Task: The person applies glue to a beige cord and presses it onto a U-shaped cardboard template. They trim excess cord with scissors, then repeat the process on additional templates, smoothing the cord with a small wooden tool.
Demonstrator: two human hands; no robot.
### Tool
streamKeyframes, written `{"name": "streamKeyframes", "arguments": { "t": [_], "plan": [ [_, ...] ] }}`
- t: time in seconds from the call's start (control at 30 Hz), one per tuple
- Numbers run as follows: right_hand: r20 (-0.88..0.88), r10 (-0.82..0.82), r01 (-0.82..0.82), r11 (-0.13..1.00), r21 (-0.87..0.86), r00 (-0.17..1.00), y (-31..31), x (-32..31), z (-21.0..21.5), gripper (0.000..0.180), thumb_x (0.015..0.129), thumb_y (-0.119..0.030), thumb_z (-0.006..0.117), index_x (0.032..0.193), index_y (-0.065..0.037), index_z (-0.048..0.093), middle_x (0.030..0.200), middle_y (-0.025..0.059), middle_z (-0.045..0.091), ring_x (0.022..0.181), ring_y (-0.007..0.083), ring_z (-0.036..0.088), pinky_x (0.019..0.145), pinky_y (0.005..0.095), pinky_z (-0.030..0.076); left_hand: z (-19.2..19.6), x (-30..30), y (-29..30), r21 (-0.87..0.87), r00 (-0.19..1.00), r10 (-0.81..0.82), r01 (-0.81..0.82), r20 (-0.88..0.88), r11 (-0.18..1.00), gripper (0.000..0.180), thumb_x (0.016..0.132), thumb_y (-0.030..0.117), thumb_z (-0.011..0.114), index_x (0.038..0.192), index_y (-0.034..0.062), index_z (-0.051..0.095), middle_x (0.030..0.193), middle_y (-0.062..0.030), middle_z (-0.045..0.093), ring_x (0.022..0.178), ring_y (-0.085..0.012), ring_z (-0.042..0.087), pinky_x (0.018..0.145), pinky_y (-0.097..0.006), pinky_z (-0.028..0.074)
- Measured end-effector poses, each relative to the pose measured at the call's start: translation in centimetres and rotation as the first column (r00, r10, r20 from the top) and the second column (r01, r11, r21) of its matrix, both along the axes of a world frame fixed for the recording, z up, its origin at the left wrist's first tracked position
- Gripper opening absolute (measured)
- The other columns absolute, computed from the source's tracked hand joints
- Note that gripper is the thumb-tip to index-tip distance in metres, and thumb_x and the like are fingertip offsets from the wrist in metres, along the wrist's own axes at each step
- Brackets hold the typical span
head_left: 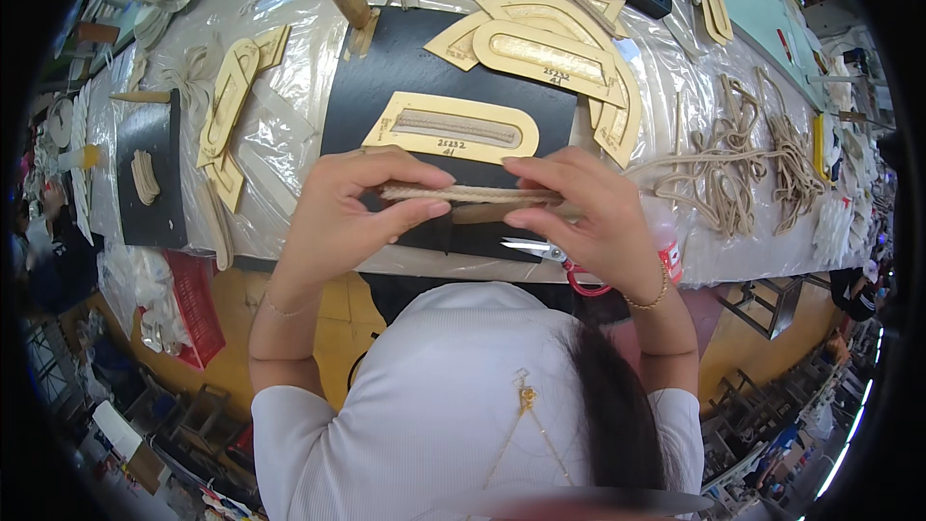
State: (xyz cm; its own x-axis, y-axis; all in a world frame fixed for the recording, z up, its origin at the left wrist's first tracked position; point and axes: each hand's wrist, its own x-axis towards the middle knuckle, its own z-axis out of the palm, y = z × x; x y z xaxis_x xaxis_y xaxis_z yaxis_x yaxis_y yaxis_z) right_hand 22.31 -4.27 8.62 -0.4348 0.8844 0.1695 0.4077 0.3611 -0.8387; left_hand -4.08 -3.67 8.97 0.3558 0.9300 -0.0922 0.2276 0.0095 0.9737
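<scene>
Pinching beige braided-cord strip (pixel 473 195) in left hand (pixel 347 195), with right hand (pixel 590 198) spread-fingered around its other end (can't tell grip), lengthwise left-to-right, roughly parallel to pale-yellow slotted flat template (pixel 468 151) just beyond.

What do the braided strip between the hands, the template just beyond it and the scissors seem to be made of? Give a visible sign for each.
Braided strip: probably matte textile cord; the weave shows.
Template: coated card or thin plastic, hard to say; pale yellow, flat, slightly glossy.
Scissors: likely metal blades, gleaming silver; smooth red handles, possibly plastic.
</scene>
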Motion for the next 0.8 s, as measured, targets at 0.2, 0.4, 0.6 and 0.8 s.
{"name": "streamKeyframes", "arguments": {
  "t": [0.2,0.4,0.6,0.8],
  "plan": [
    [-0.028,-0.024,0.026,0.994,0.104,0.999,-0.2,-2.5,0.2,0.026,0.081,-0.010,0.082,0.105,-0.005,0.075,0.086,0.0074,0.066,0.073,0.0203,0.066,0.063,0.0319,0.053,0.9,-0.8,-0.8,-0.055,0.993,0.109,-0.107,0.040,0.993,0.027,0.074,-0.008,0.083,0.100,-0.0040,0.075,0.094,-0.0108,0.072,0.084,-0.0141,0.065,0.075,-0.025,0.050],
    [-0.006,-0.040,0.040,0.974,0.225,0.999,0.4,-2.7,0.7,0.022,0.082,-0.007,0.079,0.104,-0.005,0.076,0.086,0.0069,0.068,0.071,0.0189,0.067,0.061,0.0312,0.053,0.6,-1.4,-0.7,0.084,0.996,0.082,-0.084,0.028,0.993,0.027,0.075,-0.006,0.082,0.101,-0.0016,0.076,0.096,-0.0106,0.073,0.084,-0.0145,0.067,0.074,-0.025,0.052],
    [-0.050,-0.077,0.058,0.948,-0.313,0.996,0.4,-2.7,1.6,0.018,0.087,-0.004,0.075,0.105,-0.003,0.076,0.080,0.0069,0.069,0.066,0.0133,0.064,0.059,0.0261,0.048,0.2,-1.0,-0.4,-0.121,0.956,0.190,-0.166,0.225,0.979,0.026,0.082,0.000,0.081,0.107,0.0015,0.076,0.102,-0.0073,0.075,0.083,-0.0098,0.068,0.069,-0.021,0.053],
    [-0.013,-0.009,0.007,0.995,-0.098,1.000,0.8,-3.1,1.3,0.019,0.085,-0.009,0.078,0.104,-0.005,0.076,0.083,0.0075,0.068,0.068,0.0161,0.065,0.059,0.0271,0.049,0.0,-1.7,-0.2,-0.148,0.960,0.158,-0.126,0.229,0.981,0.024,0.083,0.000,0.080,0.107,0.0001,0.075,0.104,-0.0082,0.075,0.084,-0.0098,0.068,0.069,-0.021,0.053]
  ]
}}
